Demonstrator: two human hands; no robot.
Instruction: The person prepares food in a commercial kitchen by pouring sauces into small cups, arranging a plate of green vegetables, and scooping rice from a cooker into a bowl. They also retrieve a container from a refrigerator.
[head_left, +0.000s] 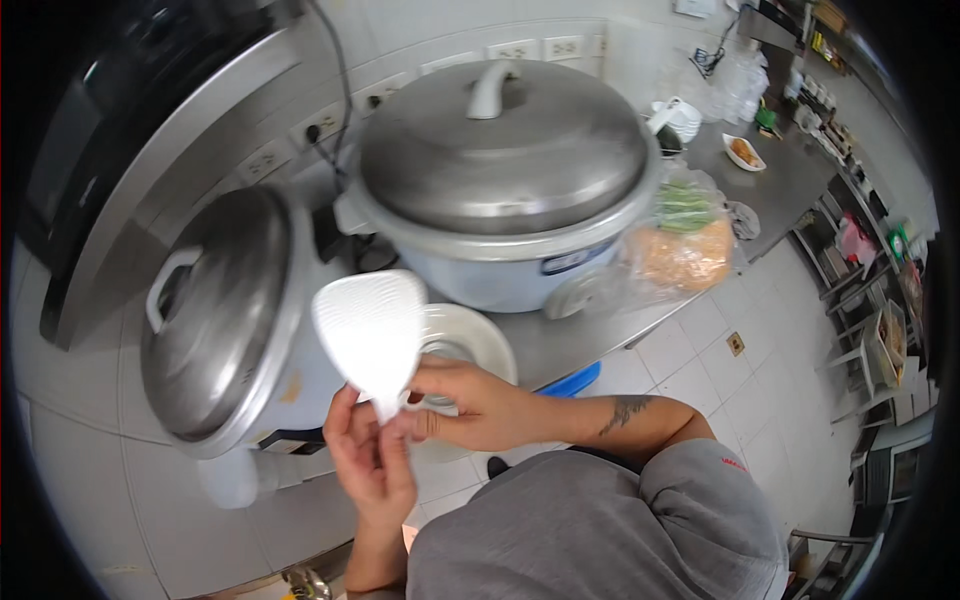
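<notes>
A white plastic rice paddle (371, 322) is held up in front of me, blade upward and its dimpled face showing. My left hand (375, 457) grips the handle from below with thumb and fingers. From the right, my right hand (480, 401) pinches the neck of the paddle between thumb and fingers. Most of the handle is hidden by my hands. Behind them stands a pale round bowl (487, 337), partly covered, with a metal thing inside it. The large rice cooker (480, 274) beyond has its domed metal lid (510, 165) on.
A second lidded rice cooker (225, 322) stands at the left. Bagged food with green vegetables (682, 232) lies right of the large cooker on the steel counter (547, 345). A small dish of food (744, 153) sits farther back. Something blue (574, 381) shows below the counter edge.
</notes>
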